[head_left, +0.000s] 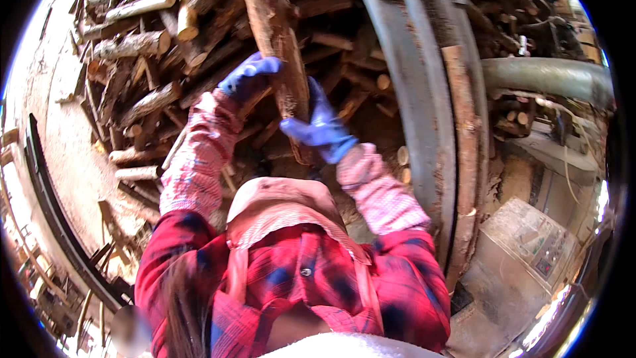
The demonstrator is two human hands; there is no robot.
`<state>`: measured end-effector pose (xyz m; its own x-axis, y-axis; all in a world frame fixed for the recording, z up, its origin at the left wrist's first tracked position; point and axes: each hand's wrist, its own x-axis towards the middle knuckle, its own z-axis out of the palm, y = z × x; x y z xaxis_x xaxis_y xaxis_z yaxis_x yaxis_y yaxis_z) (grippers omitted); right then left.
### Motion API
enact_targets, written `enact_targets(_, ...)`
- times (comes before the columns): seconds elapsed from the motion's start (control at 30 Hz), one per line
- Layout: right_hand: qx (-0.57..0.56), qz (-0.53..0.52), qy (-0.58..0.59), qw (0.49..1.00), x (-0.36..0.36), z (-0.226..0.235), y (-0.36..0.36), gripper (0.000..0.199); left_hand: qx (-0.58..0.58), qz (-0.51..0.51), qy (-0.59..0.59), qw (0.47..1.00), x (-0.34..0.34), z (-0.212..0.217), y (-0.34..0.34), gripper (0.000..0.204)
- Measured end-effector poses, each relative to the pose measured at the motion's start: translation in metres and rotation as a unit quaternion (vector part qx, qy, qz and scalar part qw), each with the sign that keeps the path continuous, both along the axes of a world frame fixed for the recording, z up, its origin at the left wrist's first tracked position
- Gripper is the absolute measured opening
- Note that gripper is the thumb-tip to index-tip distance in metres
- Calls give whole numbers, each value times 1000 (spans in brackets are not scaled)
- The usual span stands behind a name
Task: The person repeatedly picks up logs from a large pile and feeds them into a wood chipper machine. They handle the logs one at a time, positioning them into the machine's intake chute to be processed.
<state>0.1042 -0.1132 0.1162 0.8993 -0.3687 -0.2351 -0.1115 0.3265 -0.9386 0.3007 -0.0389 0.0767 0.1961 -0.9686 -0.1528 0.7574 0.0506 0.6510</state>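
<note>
Held log: one long, roughly cylindrical log with coarse, reddish-brown bark, knobbly along its right side, slanting from the upper edge of the view down between both hands, in front of the chest.
Left hand: in a smooth blue glove, the left hand grasps the log from its left side, fingertips on the bark.
Right hand: in a matching glove, the right hand sits lower, at the log's right side, thumb across the front and fingers stretched upward along it; it seems to grasp the log, though how firmly is hard to tell.
Clothing: soft red-and-navy plaid shirt, pink apron bunched at the waist, pale checked fabric over both forearms.
Woodpile: rough, round-cut pieces in the woodpile, some barked and some pale, crisscrossed beyond and left of the hands.
Metal channel: worn grey metal, long and curved by the lens, the channel bears a narrow barked length of wood.
Right side: a smooth, rounded grey-green pipe and a dusty, boxy metal cabinet.
Count: two gloves, one log held, one length on the channel, one pipe, one cabinet, dozens of pieces heaped.
</note>
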Motion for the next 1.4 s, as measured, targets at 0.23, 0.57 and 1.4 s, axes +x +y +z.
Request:
enact_targets(0.23, -159, -166, -147, 962, -26, 80, -112, 100, -99, 76, -254, 959, -82, 193, -90, 60)
enact_targets(0.57, -553, -186, 188, 790, -61, 60, -384, 109, 109, 29, -260, 959, -154, 37, -41, 45)
enact_targets(1.4, -26, 84, 434, 897, -215, -385, 156, 74, 631, -229, -277, 687, -213, -490, 324, 50)
